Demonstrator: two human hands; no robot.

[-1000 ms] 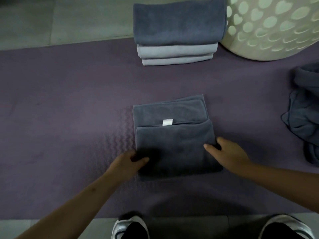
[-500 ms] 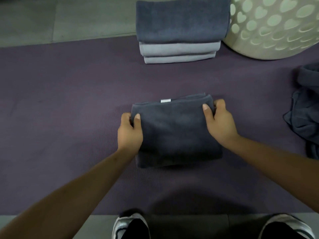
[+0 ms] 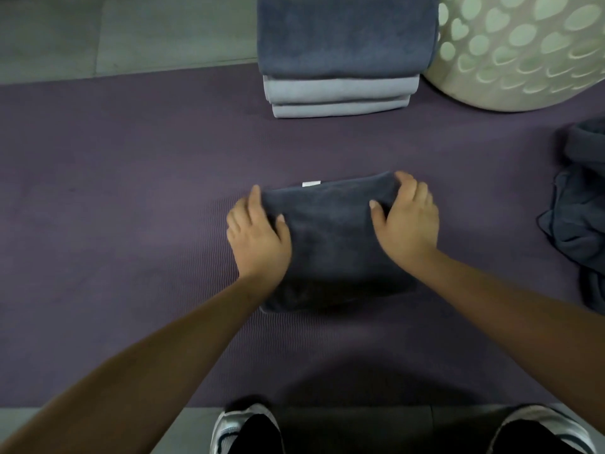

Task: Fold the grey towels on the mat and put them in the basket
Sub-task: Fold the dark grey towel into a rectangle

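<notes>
Folded dark towel (image 3: 330, 237) lies between both hands, apparently gripped at its far corners.

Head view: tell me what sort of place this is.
Probably a home floor used for laundry folding. A purple mat lies on grey floor tiles, with a stack of folded towels beside a pale laundry basket with heart-shaped holes.

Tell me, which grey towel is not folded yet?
The crumpled dark grey towel at the mat's right edge. The one under both hands and the three stacked by the basket are folded flat.
</notes>
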